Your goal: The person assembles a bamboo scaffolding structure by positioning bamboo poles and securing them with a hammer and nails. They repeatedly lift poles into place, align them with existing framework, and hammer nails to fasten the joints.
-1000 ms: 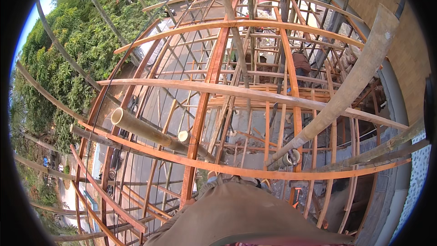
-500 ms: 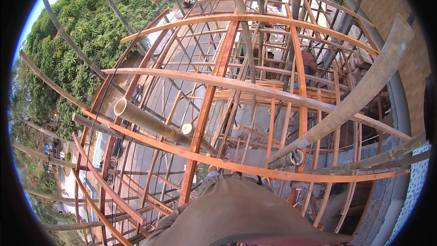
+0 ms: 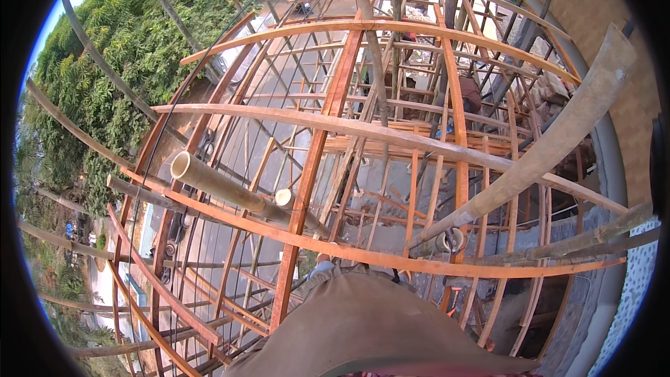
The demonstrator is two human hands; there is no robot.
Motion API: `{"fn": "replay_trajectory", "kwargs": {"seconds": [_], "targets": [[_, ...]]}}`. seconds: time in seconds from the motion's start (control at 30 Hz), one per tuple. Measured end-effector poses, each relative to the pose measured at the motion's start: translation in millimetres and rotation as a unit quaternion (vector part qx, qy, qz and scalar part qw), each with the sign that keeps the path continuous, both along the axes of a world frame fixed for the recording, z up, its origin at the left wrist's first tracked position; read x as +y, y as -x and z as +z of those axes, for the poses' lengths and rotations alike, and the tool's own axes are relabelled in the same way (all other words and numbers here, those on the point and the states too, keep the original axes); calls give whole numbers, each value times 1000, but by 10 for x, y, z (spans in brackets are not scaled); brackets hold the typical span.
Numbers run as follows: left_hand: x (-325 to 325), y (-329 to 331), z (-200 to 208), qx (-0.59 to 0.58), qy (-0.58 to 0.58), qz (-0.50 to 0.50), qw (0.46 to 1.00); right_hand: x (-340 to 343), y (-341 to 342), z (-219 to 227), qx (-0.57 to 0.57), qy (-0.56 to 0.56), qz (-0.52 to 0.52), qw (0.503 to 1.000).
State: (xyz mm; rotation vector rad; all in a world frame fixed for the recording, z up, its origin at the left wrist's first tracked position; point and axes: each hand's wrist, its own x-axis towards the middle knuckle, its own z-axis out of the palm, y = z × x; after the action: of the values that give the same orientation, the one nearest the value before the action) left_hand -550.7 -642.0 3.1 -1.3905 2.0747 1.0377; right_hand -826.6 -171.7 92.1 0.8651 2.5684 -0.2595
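Neither my left hand nor my right hand shows. My brown clothing fills the lower middle, and whatever lies beneath it is hidden. Just ahead of me an orange-brown timber beam runs across from side to side. It crosses a long reddish beam that leads away from me. Left of this crossing a cut bamboo pole points its hollow end outward. A thick bamboo pole slants up to the right. A small orange-and-grey object, too small to name, shows to the right of my clothing.
More crossbeams span the frame ahead, with wide gaps over the paved ground far below. Dark cables run along the left. Leafy trees stand beyond. A tan wall and grey ledge border the right.
The view has shifted very slightly, so the beams and poles sit a little further left. Something small and dark on the far road has moved to the right. No hand has appeared.
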Motion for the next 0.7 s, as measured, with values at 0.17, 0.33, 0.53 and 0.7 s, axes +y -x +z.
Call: {"fn": "replay_trajectory", "kwargs": {"seconds": [0.17,0.33,0.53,0.7], "targets": [[-113,59,90,-15,14,-22,1000,-13,-21,4,-4,-4,-8,1000],[-270,255,519,-54,32,-70,996,16,-54,-51,-8,-8,-10,1000],[-318,1421,1569,152,-29,37,987,100,-96,-197,16,11,8,1000],[58,2286,2668,372,-347,-40,860,76,-109,-183,34,3,-10,999]]}}
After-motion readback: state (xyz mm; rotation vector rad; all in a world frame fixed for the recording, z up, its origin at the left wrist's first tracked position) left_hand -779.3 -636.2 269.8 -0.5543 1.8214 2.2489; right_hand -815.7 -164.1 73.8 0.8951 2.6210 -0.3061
